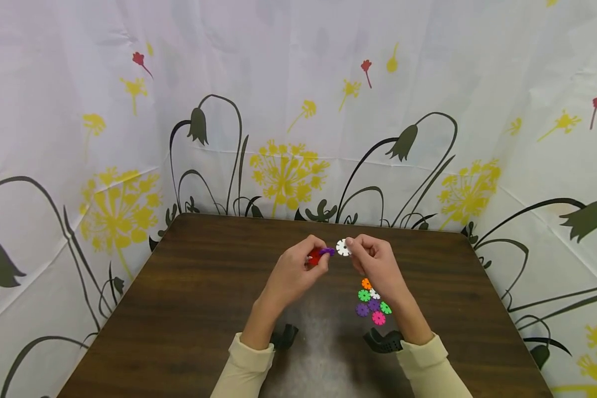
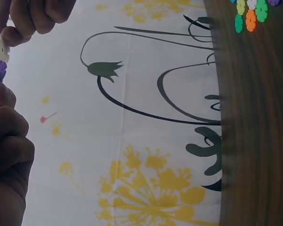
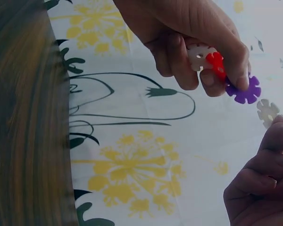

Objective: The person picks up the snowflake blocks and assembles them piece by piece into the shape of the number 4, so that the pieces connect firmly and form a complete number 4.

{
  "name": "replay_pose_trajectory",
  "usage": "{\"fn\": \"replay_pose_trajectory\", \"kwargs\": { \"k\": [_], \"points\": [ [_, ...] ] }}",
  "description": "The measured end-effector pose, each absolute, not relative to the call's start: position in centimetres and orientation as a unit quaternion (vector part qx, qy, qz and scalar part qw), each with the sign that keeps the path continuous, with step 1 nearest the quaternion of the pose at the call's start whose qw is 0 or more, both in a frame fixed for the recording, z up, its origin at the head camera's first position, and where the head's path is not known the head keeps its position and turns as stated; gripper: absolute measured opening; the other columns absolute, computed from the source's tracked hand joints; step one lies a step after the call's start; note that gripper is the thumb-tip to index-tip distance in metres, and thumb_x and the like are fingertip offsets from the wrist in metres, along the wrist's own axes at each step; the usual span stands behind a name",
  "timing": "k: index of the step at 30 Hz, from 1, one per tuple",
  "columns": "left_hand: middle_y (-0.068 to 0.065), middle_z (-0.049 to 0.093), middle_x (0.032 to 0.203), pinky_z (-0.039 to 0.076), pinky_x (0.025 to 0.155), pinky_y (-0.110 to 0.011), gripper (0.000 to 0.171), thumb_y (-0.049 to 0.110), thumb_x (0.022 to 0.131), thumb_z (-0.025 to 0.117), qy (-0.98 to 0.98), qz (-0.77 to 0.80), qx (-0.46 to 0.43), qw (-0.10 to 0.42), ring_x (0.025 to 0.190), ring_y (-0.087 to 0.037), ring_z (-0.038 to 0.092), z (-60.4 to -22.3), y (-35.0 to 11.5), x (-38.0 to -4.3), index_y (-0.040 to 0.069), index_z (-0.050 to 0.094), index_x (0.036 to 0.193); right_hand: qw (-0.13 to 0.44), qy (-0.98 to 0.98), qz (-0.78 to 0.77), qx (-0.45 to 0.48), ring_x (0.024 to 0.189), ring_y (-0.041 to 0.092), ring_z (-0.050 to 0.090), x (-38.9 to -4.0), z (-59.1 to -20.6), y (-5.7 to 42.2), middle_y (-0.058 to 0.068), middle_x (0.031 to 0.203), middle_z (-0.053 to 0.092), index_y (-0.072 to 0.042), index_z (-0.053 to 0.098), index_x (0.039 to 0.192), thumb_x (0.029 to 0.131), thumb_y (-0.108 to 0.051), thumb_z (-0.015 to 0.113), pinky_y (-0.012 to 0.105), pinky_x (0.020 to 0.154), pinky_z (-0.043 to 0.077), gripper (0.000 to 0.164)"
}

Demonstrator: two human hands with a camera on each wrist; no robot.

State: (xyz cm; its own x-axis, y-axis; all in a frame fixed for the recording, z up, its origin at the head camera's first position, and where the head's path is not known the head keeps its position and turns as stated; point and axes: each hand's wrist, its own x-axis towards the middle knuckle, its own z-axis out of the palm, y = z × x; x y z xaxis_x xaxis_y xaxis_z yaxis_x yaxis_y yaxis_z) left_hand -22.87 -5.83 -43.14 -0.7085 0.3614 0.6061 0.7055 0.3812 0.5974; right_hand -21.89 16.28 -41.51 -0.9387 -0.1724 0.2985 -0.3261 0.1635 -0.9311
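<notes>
My left hand (image 1: 293, 272) grips a short chain of notched plastic discs joined together. The chain shows a purple disc (image 3: 245, 90) at its tip, a red disc (image 3: 216, 64) behind it and a white one (image 3: 197, 57) partly hidden by the fingers. Between thumb and fingers, my right hand (image 1: 381, 267) pinches a loose white notched disc (image 1: 342, 247). Its notched edge faces the purple disc, with a small gap between the two. Both hands are raised over the table.
Several notched discs (image 1: 373, 305) in orange, green, white, purple and pink lie on the dark wooden table (image 1: 204, 287), below my right hand. Black wrist mounts (image 1: 385, 341) sit at both cuffs. A flower-printed curtain (image 1: 278, 72) stands behind the table's far edge.
</notes>
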Motion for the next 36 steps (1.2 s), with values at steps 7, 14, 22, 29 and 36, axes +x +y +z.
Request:
{"fn": "replay_pose_trajectory", "kwargs": {
  "k": [7,14,22,29,36],
  "points": [
    [0.0,0.066,0.09,0.053,0.062,-0.02,0.014,0.009,0.099,0.072,-0.815,-0.433,-0.329,0.2,0.071,-0.009,0.054,-43.5,-5.4,-22.8,0.011,0.063,0.11,0.065,-0.765,0.619,0.163,0.051,0.018,0.042,-21.6,-41.8,15.8,0.002,0.057,0.046,-0.002,0.059,0.084,0.112,-0.026,0.061,0.028,0.048,0.037,0.037],
    [-0.002,0.069,0.093,0.057,0.065,-0.02,0.018,0.007,0.098,0.073,-0.815,-0.4,-0.332,0.258,0.072,-0.011,0.06,-43.5,-5.0,-22.8,0.01,0.062,0.112,0.099,-0.763,0.616,0.169,0.05,0.016,0.042,-21.0,-41.5,14.9,0.002,0.057,0.046,-0.003,0.059,0.085,0.111,-0.022,0.061,0.028,0.046,0.036,0.032],
    [-0.006,0.064,0.098,0.06,0.068,-0.02,0.019,0.003,0.098,0.073,-0.818,-0.361,-0.355,0.273,0.07,-0.012,0.06,-43.2,-5.3,-22.2,0.005,0.06,0.112,0.064,-0.786,0.584,0.192,0.05,0.016,0.041,-20.9,-40.6,15.1,0.002,0.058,0.045,-0.007,0.059,0.085,0.112,-0.022,0.061,0.028,0.047,0.035,0.031],
    [-0.002,0.059,0.091,0.049,0.06,-0.01,0.021,0.002,0.097,0.073,-0.817,-0.317,-0.391,0.281,0.063,-0.006,0.052,-42.6,-5.7,-21.7,0.007,0.056,0.109,0.0,-0.781,0.561,0.273,0.047,0.02,0.036,-21.6,-39.3,16.5,0.007,0.06,0.039,-0.007,0.056,0.08,0.111,-0.016,0.06,0.028,0.045,0.031,0.033],
    [0.0,0.051,0.084,0.027,0.049,-0.004,0.021,0.005,0.099,0.074,-0.828,-0.258,-0.407,0.286,0.051,0.0,0.033,-42.0,-6.2,-21.0,0.008,0.054,0.107,-0.057,-0.768,0.564,0.299,0.048,0.021,0.034,-21.9,-38.7,16.5,0.009,0.062,0.038,-0.007,0.057,0.082,0.112,-0.014,0.059,0.027,0.045,0.031,0.03]
  ]
}}
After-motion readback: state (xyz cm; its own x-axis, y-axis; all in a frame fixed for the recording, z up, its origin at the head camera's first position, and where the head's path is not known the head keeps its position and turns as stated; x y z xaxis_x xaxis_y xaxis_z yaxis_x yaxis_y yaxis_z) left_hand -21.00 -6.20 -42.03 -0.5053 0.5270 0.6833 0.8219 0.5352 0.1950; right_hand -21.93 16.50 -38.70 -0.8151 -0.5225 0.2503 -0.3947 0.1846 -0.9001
